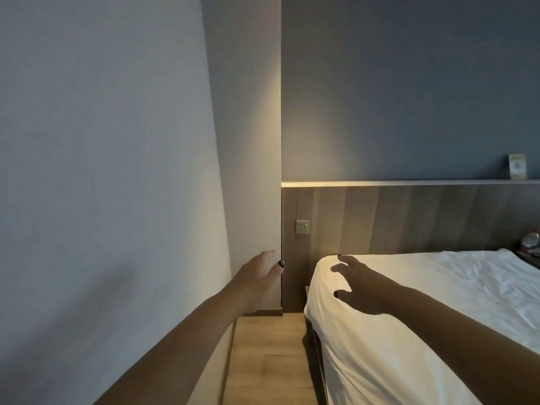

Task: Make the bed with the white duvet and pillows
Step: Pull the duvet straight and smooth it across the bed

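Note:
The bed (438, 287) fills the lower right, covered in a white, slightly wrinkled sheet that drapes over its near-left corner. No duvet or pillows are in view. My right hand (362, 287) hovers over that head-end corner with fingers spread, holding nothing. My left hand (260, 282) is stretched out over the gap between the bed and the wall, fingers relaxed and empty.
A grey wall (117, 200) stands close on the left, leaving a narrow strip of wooden floor (268, 355) beside the bed. A wooden headboard panel (409, 220) with a socket (302, 227) runs behind. A small card (517, 166) stands on its ledge; items (530, 244) sit at far right.

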Action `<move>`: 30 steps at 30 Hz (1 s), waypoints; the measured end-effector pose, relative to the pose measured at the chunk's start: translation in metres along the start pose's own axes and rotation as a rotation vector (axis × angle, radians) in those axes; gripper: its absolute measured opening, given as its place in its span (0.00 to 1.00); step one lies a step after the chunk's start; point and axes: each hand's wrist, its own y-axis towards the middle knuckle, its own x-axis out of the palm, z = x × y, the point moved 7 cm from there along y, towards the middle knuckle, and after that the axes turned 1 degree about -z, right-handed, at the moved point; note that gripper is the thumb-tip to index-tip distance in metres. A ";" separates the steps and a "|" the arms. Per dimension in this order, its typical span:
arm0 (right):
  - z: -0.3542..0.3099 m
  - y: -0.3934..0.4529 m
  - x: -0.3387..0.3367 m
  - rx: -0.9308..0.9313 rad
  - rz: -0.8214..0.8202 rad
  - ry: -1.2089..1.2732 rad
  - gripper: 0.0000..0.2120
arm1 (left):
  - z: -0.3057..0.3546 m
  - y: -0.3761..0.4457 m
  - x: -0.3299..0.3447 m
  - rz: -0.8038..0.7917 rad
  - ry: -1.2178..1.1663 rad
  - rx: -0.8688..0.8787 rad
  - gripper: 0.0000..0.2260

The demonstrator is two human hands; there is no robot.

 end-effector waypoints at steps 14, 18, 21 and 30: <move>0.116 0.232 0.084 0.284 -0.138 0.085 0.31 | -0.102 0.291 0.094 -0.255 -0.066 -0.057 0.23; 0.171 0.286 0.113 0.355 -0.178 0.150 0.32 | -0.126 0.375 0.139 -0.368 -0.051 -0.096 0.25; 0.218 0.335 0.142 0.401 -0.227 0.210 0.33 | -0.151 0.433 0.177 -0.410 -0.072 -0.143 0.26; 0.316 0.461 0.259 0.533 -0.405 0.385 0.33 | -0.250 0.566 0.295 -0.483 -0.216 -0.361 0.29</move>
